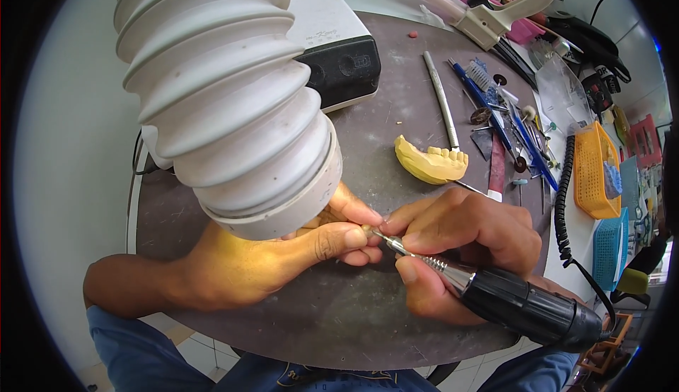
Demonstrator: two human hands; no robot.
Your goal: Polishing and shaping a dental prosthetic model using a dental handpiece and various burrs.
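Note:
My right hand [470, 233] is closed round a rotary handpiece [530, 303], black at the back with a silver nose, held like a pen. Its thin bur [380, 233] points left and meets a small pale piece [367, 230] pinched in the fingertips of my left hand [276, 254]. That piece is mostly covered by the fingers, and its exact kind is too small to tell. A white ribbed suction hose [233, 109] hangs over my left hand and hides part of it. Beyond my right hand lies a yellow dental plaster cast [428, 164] with a row of teeth.
A white and black machine [339, 70] stands at the back. On the right lie a silver rod-shaped tool [441, 98], a toothbrush [479, 77] and several burs and discs. An orange basket [590, 173], a blue basket [610, 247] and a coiled black cord [564, 201] edge the brown work surface [318, 328].

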